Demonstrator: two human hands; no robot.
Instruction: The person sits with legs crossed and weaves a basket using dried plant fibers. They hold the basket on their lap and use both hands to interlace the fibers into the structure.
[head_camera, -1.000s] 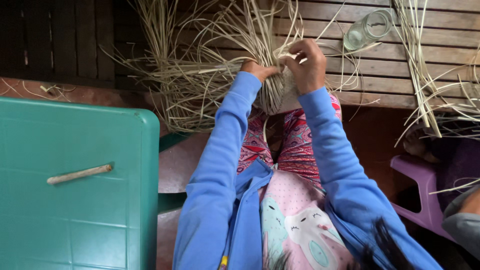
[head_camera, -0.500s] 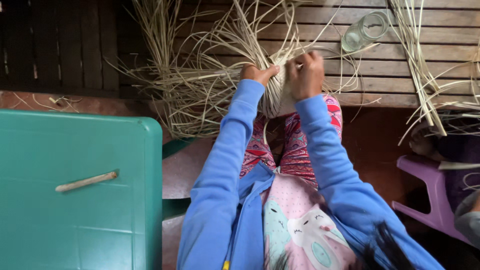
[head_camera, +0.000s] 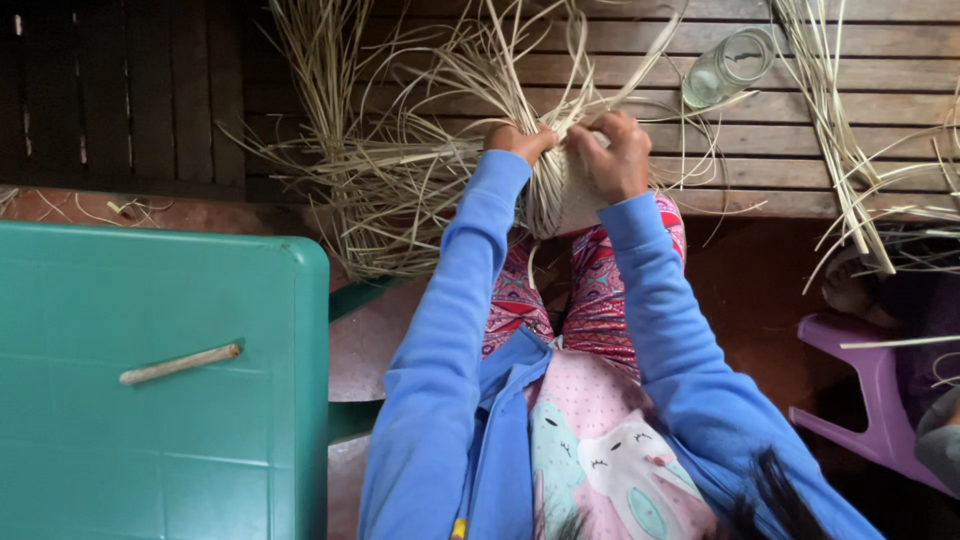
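Woven straw piece (head_camera: 560, 195), pale, half-made, sits on the person's lap right at the near edge of the wooden platform (head_camera: 800, 130), w/ long loose strips (head_camera: 400, 160) fanning up and left from it over the planks. Left hand (head_camera: 518, 140) is clamped on the upper left of the woven piece, fingers curled shut round a bunch of strips. Right hand (head_camera: 612, 155) is touching its right side, fingers bent and closed over the top edge, pinching strips; fingertips themselves mostly hidden in the straw. Both hands nearly meet above the piece. Blue sleeves (head_camera: 450, 340) run back toward the camera, patterned red trousers (head_camera: 600, 290) under the piece.

Rel. to the woven piece: clear glass jar (head_camera: 728, 68) lies on its side on the planks up and to the right, apart from the hands. More straw strips (head_camera: 850, 170) further right, trailing off the platform edge. Purple plastic stool (head_camera: 880, 400) lower right, well apart. Green plastic table (head_camera: 160, 380) lower left, w/ a short stick (head_camera: 180, 364) lying on top.
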